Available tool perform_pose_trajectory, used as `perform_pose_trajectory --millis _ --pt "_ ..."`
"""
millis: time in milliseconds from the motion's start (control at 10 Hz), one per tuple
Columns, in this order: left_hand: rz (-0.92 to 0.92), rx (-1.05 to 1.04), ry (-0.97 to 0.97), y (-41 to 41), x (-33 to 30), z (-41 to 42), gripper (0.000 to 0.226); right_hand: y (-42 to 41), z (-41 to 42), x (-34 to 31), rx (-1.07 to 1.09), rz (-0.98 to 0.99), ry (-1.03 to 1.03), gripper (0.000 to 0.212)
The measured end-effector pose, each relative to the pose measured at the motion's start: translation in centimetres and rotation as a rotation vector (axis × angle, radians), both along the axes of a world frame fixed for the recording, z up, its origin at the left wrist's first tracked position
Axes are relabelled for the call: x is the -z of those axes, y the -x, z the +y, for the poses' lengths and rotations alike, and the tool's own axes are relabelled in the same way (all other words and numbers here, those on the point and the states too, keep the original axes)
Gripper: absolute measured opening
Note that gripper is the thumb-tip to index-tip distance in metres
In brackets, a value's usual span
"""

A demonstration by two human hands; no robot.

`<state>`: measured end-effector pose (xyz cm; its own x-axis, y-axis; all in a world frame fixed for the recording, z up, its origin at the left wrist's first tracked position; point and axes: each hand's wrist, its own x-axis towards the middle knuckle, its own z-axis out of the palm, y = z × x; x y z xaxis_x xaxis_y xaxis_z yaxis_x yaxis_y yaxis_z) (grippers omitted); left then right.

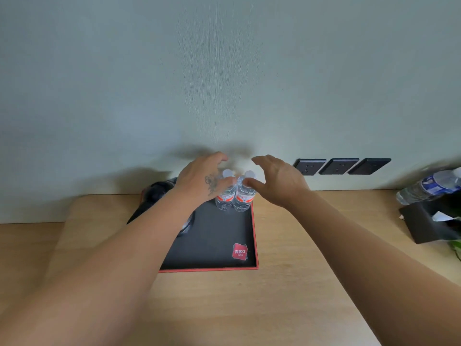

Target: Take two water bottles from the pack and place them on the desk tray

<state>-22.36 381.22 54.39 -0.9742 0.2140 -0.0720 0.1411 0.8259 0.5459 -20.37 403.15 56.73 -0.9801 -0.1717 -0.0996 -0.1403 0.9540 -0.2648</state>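
Two small clear water bottles with white caps and red-white labels stand upright side by side, touching, at the far right corner of the black desk tray (212,245) with a red rim. My left hand (202,178) hovers at the left bottle (224,198), fingers curled above its cap and thumb against its neck. My right hand (277,181) is at the right bottle (243,199), fingers spread above the cap and thumb tip at its shoulder. Neither hand is wrapped around a bottle. No pack of bottles is in view.
A dark rounded object (157,191) sits on the tray's left part, mostly hidden by my left forearm. Three dark wall sockets (339,166) lie to the right. At the far right, a larger blue-labelled bottle (429,186) rests above a black tissue box (424,223) on the wooden desk (274,308).
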Motion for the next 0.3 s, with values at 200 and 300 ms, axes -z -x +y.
perform_pose_trajectory --millis 200,300 --pt "0.027 0.1 0.038 -2.4 -6.2 -1.8 0.081 -3.9 0.3 -4.2 -0.05 0.146 0.02 0.081" --pt "0.119 0.078 0.051 -4.9 -9.2 -2.2 0.081 -6.6 0.1 -6.2 -0.046 0.193 0.037 0.098"
